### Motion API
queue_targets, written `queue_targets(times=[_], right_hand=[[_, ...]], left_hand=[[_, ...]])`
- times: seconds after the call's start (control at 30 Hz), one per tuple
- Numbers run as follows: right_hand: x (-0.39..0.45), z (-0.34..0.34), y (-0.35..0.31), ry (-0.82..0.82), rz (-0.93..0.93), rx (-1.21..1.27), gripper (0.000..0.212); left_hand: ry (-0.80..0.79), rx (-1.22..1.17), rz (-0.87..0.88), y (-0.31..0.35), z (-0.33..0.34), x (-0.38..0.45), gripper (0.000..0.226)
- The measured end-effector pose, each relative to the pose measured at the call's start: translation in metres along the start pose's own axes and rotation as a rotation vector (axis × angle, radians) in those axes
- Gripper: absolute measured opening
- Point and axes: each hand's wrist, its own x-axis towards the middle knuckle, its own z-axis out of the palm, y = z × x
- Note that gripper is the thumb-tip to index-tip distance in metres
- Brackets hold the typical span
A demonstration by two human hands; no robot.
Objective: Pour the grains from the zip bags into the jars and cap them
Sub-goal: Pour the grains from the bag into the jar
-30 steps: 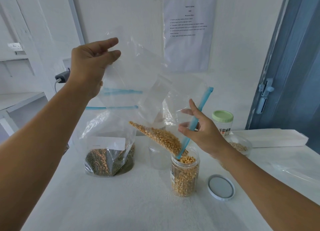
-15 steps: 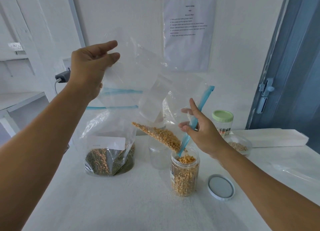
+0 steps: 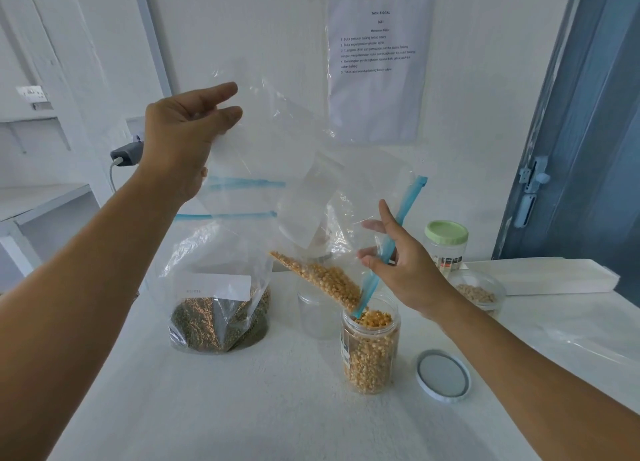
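Observation:
A clear zip bag [image 3: 298,149] with a blue zip strip hangs tilted over an open clear jar [image 3: 370,353]. My left hand [image 3: 183,131] pinches the bag's raised bottom corner. My right hand [image 3: 398,263] pinches the mouth beside the blue zip strip [image 3: 394,239], whose lower end dips into the jar. Yellow grains [image 3: 322,280] slide down the bag into the jar, which is nearly full. The jar's white lid [image 3: 443,375] lies flat on the table to its right.
A second zip bag [image 3: 218,304] of dark green grains stands at the left. An empty clear jar [image 3: 313,317] stands behind the filling jar. A green-lidded jar [image 3: 446,246] and a low container of pale grains [image 3: 479,292] sit at the back right, by a flat white box [image 3: 540,275].
The pile of yellow grains in the bag has shrunk and the level in the jar has risen. Both hands have barely moved.

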Motion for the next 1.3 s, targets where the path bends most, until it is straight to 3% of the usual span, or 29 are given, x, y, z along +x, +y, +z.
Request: queue_targets(times=[0.33, 1.3], right_hand=[[0.0, 0.0, 0.004, -0.006, -0.003, 0.027, 0.1], [-0.007, 0.001, 0.009, 0.001, -0.01, 0.039, 0.094]], left_hand=[[0.006, 0.015, -0.022, 0.0, 0.002, -0.002, 0.032], [-0.029, 0.058, -0.009, 0.003, 0.005, 0.0, 0.034]])
